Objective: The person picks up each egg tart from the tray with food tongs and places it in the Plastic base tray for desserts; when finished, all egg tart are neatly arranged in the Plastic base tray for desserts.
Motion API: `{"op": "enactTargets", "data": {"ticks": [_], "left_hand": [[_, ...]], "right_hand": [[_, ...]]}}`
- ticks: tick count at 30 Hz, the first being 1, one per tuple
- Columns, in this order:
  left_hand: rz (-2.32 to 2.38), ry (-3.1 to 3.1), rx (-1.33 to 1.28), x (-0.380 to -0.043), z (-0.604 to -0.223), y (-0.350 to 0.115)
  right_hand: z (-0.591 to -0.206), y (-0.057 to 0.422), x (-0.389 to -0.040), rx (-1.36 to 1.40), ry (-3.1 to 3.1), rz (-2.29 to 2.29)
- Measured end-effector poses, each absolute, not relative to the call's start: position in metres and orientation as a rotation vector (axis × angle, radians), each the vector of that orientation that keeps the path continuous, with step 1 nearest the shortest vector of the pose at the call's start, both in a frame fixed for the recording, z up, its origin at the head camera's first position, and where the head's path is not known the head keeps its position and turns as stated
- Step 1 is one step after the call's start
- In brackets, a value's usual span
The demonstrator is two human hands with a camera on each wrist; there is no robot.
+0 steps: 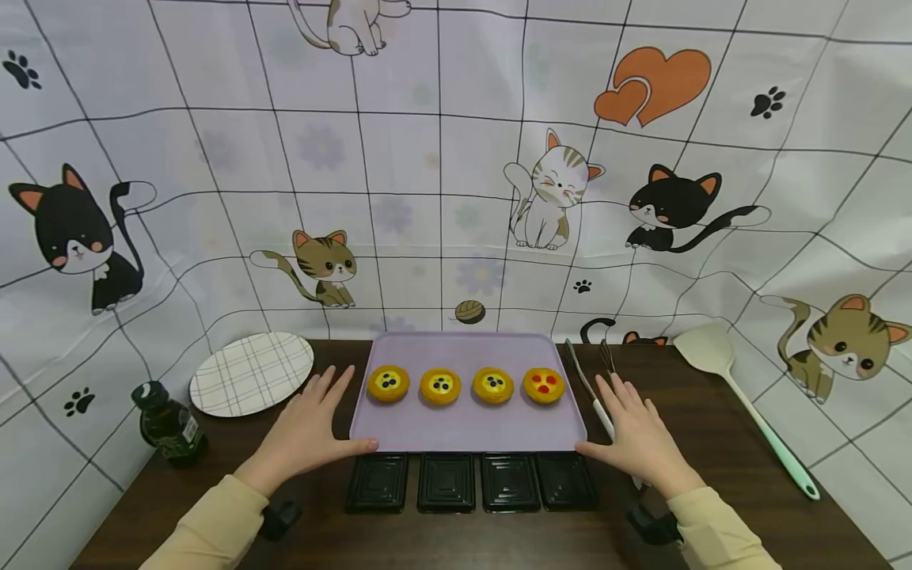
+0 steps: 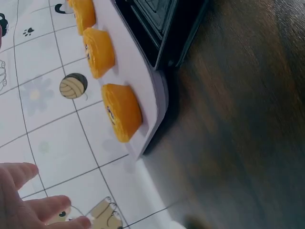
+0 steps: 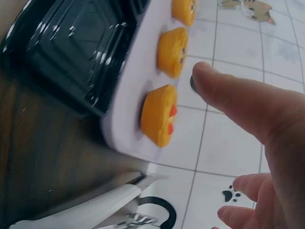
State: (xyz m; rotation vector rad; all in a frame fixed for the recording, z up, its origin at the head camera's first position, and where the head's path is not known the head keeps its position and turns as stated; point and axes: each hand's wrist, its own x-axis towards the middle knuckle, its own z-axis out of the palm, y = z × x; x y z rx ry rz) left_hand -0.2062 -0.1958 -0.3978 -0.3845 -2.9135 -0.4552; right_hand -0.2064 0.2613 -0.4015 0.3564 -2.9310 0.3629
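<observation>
A lilac tray (image 1: pixel 468 427) carries a row of several yellow tarts; three have dark berry dots, such as the leftmost tart (image 1: pixel 388 384), and the rightmost tart (image 1: pixel 544 385) has red pieces. My left hand (image 1: pixel 313 423) is spread beside the tray's left side, its thumb at the front left corner. On the opposite side my right hand (image 1: pixel 636 434) is spread too, thumb by the front right corner. Neither hand grips anything. Several black plastic boxes (image 1: pixel 446 483) line up along the tray's front edge.
Left of the tray are a white checked plate (image 1: pixel 252 374) and a dark green bottle (image 1: pixel 169 425). To the right, a white-handled utensil (image 1: pixel 594 396) and a whisk (image 1: pixel 607 356) lie by my right hand. A green-handled spatula (image 1: pixel 748 408) leans farther right. A cat-print cloth (image 1: pixel 442 158) hangs behind.
</observation>
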Motion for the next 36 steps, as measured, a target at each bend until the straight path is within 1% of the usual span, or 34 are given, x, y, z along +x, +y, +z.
{"op": "enactTargets", "data": {"ticks": [12, 18, 30, 36], "left_hand": [[-0.739, -3.008, -0.369, -0.224, -0.411, -0.205], [-0.834, -3.039, -0.302, -0.232, -0.415, -0.207], [-0.89, -3.055, -0.224, -0.252, -0.425, -0.205], [-0.924, -3.062, -0.233, -0.26, -0.432, -0.205]], "right_hand": [[-0.416, 0.28, -0.215, 0.262, -2.938, 0.419], [-0.423, 0.291, -0.226, 0.219, -2.992, 0.445], [-0.432, 0.303, -0.242, 0.126, -3.094, 0.489], [-0.435, 0.302, -0.251, 0.119, -3.116, 0.472]]}}
